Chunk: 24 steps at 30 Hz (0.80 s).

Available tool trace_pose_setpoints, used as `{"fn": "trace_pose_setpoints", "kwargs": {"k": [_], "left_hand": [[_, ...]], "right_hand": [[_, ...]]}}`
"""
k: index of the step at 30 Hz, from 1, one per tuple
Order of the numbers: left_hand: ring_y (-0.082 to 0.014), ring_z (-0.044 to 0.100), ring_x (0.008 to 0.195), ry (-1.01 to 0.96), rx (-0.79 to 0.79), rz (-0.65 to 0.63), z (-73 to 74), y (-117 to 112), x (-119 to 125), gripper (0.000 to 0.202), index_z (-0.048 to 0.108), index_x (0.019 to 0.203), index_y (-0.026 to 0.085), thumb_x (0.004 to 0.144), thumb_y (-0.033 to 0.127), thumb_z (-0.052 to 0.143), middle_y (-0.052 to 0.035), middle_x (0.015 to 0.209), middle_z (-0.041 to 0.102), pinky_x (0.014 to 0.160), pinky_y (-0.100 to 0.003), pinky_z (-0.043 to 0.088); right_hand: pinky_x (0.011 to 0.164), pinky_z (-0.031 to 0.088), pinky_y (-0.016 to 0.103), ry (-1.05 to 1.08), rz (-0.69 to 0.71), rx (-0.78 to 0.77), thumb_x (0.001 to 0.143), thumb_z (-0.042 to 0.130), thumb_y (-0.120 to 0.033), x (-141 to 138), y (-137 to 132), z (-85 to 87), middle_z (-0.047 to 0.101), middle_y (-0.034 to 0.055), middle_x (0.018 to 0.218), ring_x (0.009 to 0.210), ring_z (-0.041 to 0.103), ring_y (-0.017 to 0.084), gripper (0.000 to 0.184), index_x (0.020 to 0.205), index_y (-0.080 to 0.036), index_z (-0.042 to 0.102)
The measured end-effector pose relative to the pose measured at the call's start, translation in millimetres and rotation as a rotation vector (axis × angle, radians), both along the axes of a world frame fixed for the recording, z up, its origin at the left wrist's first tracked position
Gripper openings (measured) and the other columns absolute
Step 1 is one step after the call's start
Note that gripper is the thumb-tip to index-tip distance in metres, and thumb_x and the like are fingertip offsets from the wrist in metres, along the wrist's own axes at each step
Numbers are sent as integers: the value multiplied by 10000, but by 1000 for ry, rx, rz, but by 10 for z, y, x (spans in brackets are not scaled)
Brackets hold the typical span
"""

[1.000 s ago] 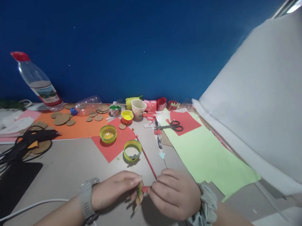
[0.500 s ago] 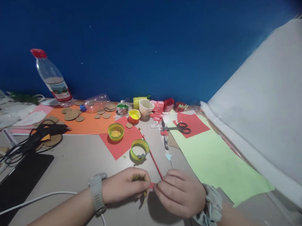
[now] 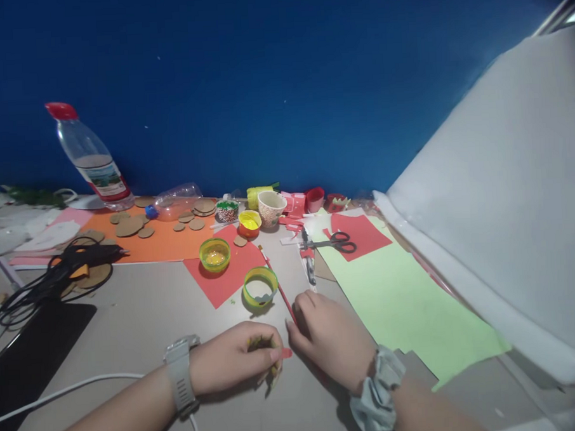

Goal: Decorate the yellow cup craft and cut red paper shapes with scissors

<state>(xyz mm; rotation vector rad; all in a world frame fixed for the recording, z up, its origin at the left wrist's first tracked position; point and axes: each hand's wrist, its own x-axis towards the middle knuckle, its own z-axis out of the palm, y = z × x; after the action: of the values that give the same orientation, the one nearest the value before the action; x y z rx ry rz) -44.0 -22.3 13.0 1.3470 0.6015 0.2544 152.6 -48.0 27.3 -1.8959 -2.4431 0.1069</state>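
My left hand (image 3: pixel 236 357), with a grey watch on its wrist, is closed in a pinch on a small paper piece with a red tip (image 3: pixel 284 353) and yellow-green parts. My right hand (image 3: pixel 328 337), a grey scrunchie at the wrist, rests on the grey table (image 3: pixel 130 324) with its fingers on the lower end of a thin red brush handle (image 3: pixel 278 287). I cannot tell whether it grips the brush. A yellow-green ring-shaped lid (image 3: pixel 259 286) lies just beyond both hands.
Red paper (image 3: pixel 226 275) holds a yellow paint dish (image 3: pixel 215 253). Scissors (image 3: pixel 331 242) lie on red and light green sheets (image 3: pixel 396 300). A bottle (image 3: pixel 89 157), cardboard discs, cups, a glue gun (image 3: pixel 86 256) with cables and a black slab (image 3: pixel 31 354) stand around. A white sheet (image 3: pixel 506 199) rises at the right.
My right hand has let go of the small paper piece and moved forward to the red brush. My left hand still holds the piece.
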Motion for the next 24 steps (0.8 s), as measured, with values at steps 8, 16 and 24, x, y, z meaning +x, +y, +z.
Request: {"fn": "trace_pose_setpoints", "kwargs": {"k": [8, 16, 24], "left_hand": [[-107, 500, 617, -3, 35, 2, -3, -11, 6, 309, 541, 720, 159, 913, 400, 541, 5, 680, 581, 615, -230, 403], [-113, 497, 587, -51, -58, 52, -49, -15, 1, 402, 516, 726, 161, 863, 536, 569, 1, 662, 559, 600, -252, 413], [-117, 495, 623, 6, 130, 125, 10, -56, -3, 331, 491, 729, 176, 932, 438, 489, 9, 679, 547, 637, -254, 410]], "right_hand": [[516, 352, 291, -94, -102, 90, 885, 497, -109, 112, 129, 4, 659, 75, 691, 610, 646, 229, 124, 802, -160, 573], [616, 523, 279, 618, -37, 335, 978, 364, -171, 416, 166, -103, 674, 59, 971, 618, 662, 150, 344, 1311, -217, 435], [814, 569, 386, 1106, 42, 593, 967, 473, -213, 459, 129, -130, 686, 105, 1137, 979, 689, 228, 158, 1111, -217, 538]]}}
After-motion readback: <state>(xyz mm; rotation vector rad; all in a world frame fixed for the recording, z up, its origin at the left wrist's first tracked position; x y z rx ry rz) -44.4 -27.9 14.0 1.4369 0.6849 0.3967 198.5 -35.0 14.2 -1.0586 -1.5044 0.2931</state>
